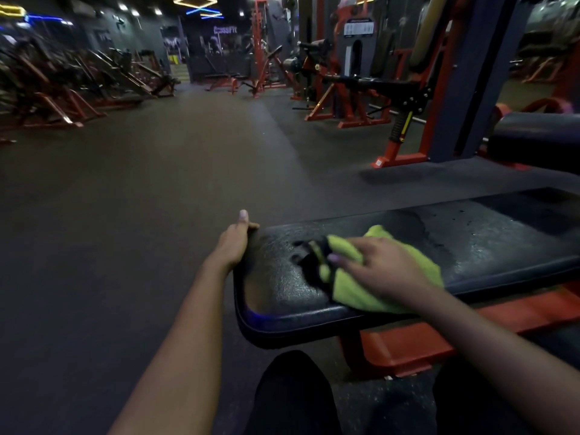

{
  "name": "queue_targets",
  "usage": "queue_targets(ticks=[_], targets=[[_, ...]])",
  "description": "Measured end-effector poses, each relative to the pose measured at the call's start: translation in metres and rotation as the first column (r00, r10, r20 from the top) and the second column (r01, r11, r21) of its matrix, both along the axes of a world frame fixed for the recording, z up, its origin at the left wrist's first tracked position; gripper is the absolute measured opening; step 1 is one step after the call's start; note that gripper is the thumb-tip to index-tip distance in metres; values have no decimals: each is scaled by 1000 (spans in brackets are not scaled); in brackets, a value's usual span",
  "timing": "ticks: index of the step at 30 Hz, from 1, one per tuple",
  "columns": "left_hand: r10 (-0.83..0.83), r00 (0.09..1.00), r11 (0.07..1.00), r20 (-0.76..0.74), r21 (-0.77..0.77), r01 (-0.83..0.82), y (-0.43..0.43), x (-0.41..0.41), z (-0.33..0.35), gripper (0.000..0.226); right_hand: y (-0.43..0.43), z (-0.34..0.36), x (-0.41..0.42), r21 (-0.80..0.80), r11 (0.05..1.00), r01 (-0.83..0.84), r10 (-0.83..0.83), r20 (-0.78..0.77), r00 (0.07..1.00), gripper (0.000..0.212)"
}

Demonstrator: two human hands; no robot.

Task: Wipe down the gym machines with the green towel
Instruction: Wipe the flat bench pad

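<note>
Your left grip [233,243] is clamped on the left end of the counter [489,246], a long black padded vinyl gym bench on an orange-red steel frame [405,346]. Its fingers curl over that end edge and the thumb sticks up straight.

Your right grip [386,268] lies flat, with the fingers spread and fairly straight. It presses down on the bright green cloth towel [351,290] without closing round it. The green towel is bunched under that palm on top of the counter. It sits toward the left end and reaches down to the near long edge, with one corner poking out toward the far edge. Just left of the towel, touching its edge, is a ragged dark patch [303,254] in the vinyl; blur hides what it is. The counter's top shines as if wet, with a duller band toward the far right corner.

Your legs in dark trousers [292,394] stand below the near edge, on the dark rubber floor [157,183]. Beyond the counter's right end sits a black cylindrical roller pad [533,136]. More orange-red weight machines [345,105] line the far side of the floor, well apart from the counter.
</note>
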State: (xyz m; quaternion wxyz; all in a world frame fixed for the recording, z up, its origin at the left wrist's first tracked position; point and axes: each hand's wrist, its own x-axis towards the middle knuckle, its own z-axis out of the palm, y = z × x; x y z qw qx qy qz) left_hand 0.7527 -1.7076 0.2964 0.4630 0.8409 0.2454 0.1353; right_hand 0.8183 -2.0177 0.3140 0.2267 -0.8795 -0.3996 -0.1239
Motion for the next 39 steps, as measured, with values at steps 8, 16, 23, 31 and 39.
queue_targets(ticks=[8, 16, 23, 31, 39], targets=[[-9, 993, 953, 119, -298, 45, 2, -12, -3, 80, 104, 23, 55, -213, 968, 135, -155, -80, 985, 60], [50, 997, 977, 53, -211, -37, 17, 12, 2, 83, 40, 6, -47, -14, 988, -153, 154, 129, 980, 53], [49, 999, 998, -21, 38, -48, 8, 10, 2, 78, -4, 19, 29, -74, 945, 319, -321, -16, 947, 50], [-27, 996, 997, -83, -80, 20, 22, 12, 10, 77, 67, 0, -104, 46, 990, 133, -139, 162, 977, 49], [85, 984, 988, -157, 140, -63, 1, 20, 21, 64, 9, -15, -65, 196, 939, 281, -311, 140, 940, 50]])
